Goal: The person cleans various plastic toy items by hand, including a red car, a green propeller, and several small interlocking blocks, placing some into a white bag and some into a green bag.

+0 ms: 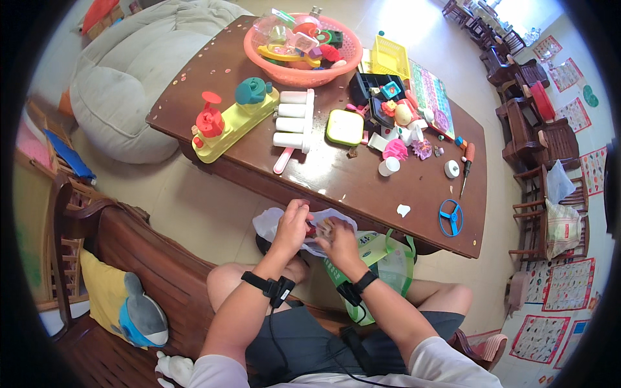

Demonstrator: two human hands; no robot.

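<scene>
Both my hands are over a white plastic bag (268, 219) in front of the table edge. My left hand (291, 228) has its fingers curled above the bag, and its grip is hidden from this angle. My right hand (343, 245) has its fingers around a small beige-and-grey thing (324, 229), too blurred to name. Something dark red (310, 230) shows between the hands, low in the bag. Close by my right wrist, a green-and-clear tote bag (395, 262) with green handles stands between my legs.
On the brown wooden table (368, 194) are a pink basket (271, 72) of toys, a yellow toy stand (237, 131), white popsicle moulds (293, 125), a yellow-lidded box (345, 127), a white cup (389, 166), a screwdriver (468, 165) and a blue ring propeller (451, 218). A wooden bench (160, 233) lies left.
</scene>
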